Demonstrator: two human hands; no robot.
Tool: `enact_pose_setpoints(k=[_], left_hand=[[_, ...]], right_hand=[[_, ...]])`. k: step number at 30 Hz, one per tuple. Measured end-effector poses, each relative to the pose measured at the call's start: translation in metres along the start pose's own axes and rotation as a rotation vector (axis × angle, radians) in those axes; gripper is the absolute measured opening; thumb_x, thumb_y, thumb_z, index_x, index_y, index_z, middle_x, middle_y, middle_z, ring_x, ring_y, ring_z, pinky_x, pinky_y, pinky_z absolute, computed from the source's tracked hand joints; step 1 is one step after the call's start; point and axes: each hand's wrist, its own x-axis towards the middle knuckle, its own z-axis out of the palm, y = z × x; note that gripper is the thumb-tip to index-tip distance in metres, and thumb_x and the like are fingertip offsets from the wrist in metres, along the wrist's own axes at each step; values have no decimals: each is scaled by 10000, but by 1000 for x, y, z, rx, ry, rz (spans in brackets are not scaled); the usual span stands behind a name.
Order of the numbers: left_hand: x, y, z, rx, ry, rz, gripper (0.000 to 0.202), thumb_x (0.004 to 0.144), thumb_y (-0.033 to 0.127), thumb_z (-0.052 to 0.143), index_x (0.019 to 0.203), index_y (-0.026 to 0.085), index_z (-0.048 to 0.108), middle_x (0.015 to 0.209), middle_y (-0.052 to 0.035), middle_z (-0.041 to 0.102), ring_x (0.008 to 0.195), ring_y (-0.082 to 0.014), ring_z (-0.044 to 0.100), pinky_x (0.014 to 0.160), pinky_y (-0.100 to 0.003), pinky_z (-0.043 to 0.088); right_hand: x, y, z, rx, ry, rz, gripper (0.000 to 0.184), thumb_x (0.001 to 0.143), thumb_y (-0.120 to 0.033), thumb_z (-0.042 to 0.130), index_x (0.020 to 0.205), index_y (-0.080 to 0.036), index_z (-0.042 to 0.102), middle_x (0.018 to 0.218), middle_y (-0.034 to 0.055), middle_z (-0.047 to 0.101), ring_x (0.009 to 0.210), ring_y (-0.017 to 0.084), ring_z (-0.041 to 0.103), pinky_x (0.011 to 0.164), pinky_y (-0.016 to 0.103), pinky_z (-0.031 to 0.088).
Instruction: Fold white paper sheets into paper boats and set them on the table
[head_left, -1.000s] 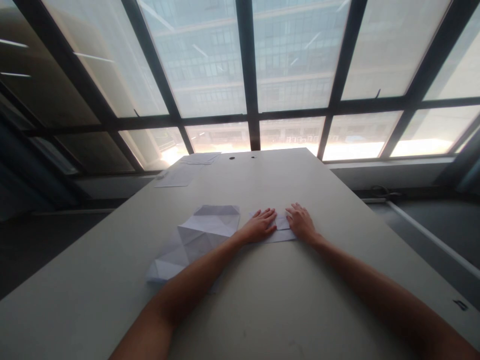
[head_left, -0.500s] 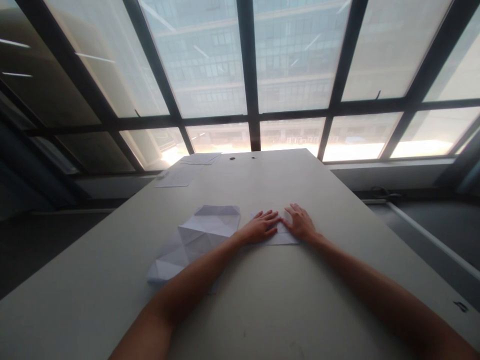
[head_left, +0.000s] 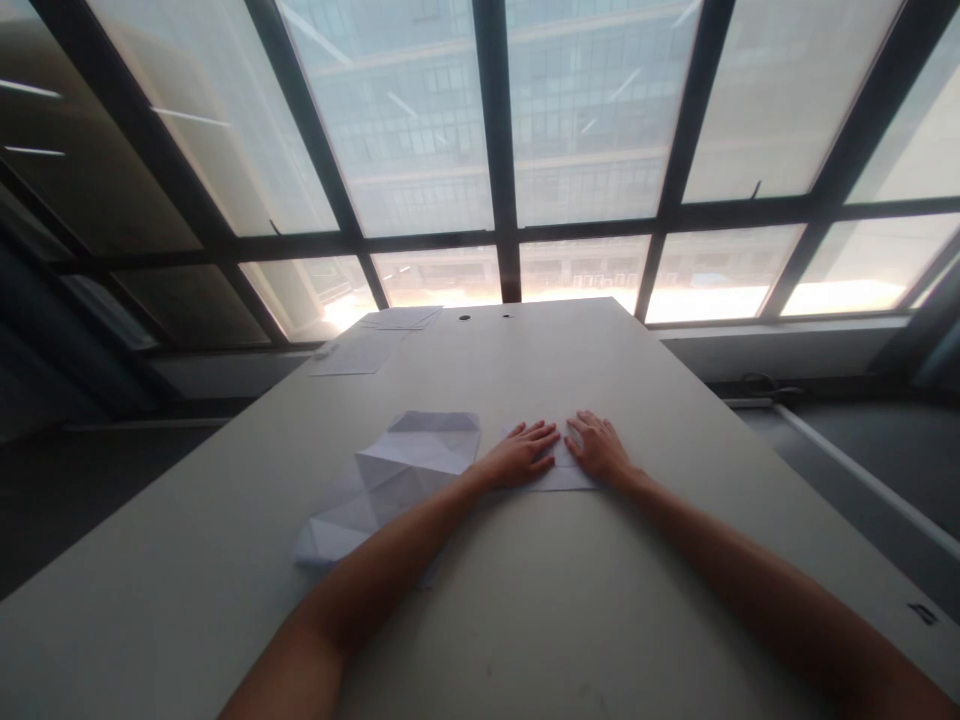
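A folded sheet of white paper (head_left: 564,480) lies flat on the white table (head_left: 517,610), mostly covered by my two hands. My left hand (head_left: 521,455) rests palm down on its left part, fingers stretched to the right. On the right part lies my right hand (head_left: 598,447), palm down with its fingers spread, the tips pointing away and to the left. A narrow strip of the paper shows between the hands and along the near edge. Creased white paper (head_left: 409,470) lies left of my left hand, partly hidden behind my left forearm.
Flat printed sheets (head_left: 349,353) and more papers (head_left: 403,318) lie at the table's far left. Two dark holes, one of them a round hole (head_left: 464,318), sit near the far edge. Large windows (head_left: 585,110) rise behind the table. A small dark mark (head_left: 922,613) is at the right edge.
My right hand has shifted very slightly, with its fingers a little farther from my left hand's fingertips. The left hand and the papers look the same.
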Motion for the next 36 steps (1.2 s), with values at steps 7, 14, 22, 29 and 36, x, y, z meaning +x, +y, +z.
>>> enact_pose_setpoints(k=[7,14,22,29,36], left_hand=[[0,0,1,-4,-6,0,598,1023,488,314,1567,254,229,1609,-56,274,1496,-240,215,1213,-462,158],[0,3,0,40,-3,-23,641,1006,541,320,1567,244,228,1615,-56,265,1501,-262,186,1215,-456,147],[4,9,4,73,52,-204,598,1008,488,319,1526,189,325,1588,-89,327,1496,-278,194,1208,-502,155],[5,5,4,74,48,-233,567,1017,407,319,1518,143,331,1599,-133,287,1498,-262,197,1206,-488,162],[4,-4,9,19,25,-97,531,1047,425,253,1548,251,275,1616,-71,260,1498,-250,202,1204,-501,141]], right_hand=[[-2,-3,-2,31,-15,-104,491,971,-407,469,1399,-174,536,1532,166,414,1453,282,299,1178,481,203],[-3,-6,-2,1,-51,-75,547,958,-437,484,1430,-162,498,1555,178,371,1469,303,255,1177,511,165],[-6,-16,-14,-22,66,-161,306,926,-163,498,1176,-171,675,1209,140,649,1163,244,532,1029,355,381],[-6,-18,-12,38,66,-311,245,961,-180,500,1040,-191,731,1101,97,678,1067,207,552,986,307,415],[-5,-15,-10,110,76,-366,267,954,-184,522,1129,-210,722,1136,82,698,1105,214,554,1010,331,411]])
